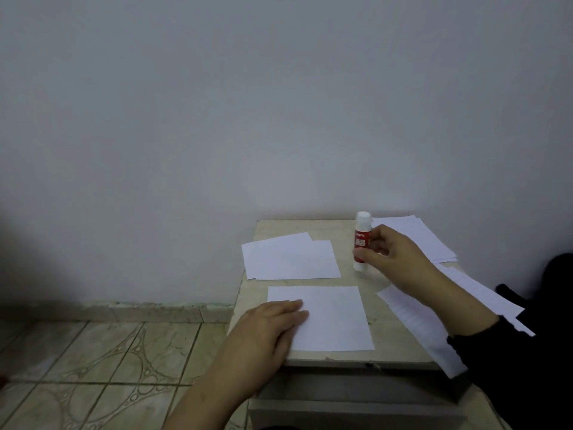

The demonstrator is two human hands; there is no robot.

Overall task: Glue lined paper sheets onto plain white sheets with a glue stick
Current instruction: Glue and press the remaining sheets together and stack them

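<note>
— Grip? Right hand [391, 255] curled round glue stick [362, 241], upright on table [342, 227], cap up.
— Left hand [269, 324]? Flat on plain sheet [331, 318], fingers straight.
— Around? Lined sheets [412, 318] under right forearm; white sheets [290, 259] beyond.

Left hand [273, 324] flat; right hand [393, 259] pinching.

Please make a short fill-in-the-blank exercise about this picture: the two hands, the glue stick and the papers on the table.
1. The right hand holds the glue stick, which stands ____ on the table.
2. The cap of the glue stick is ____ in colour.
3. The ____ hand lies flat on the near white sheet.
4. Behind that sheet, two white sheets lie partly ____ each other.

Missing words: upright; white; left; overlapping
</note>
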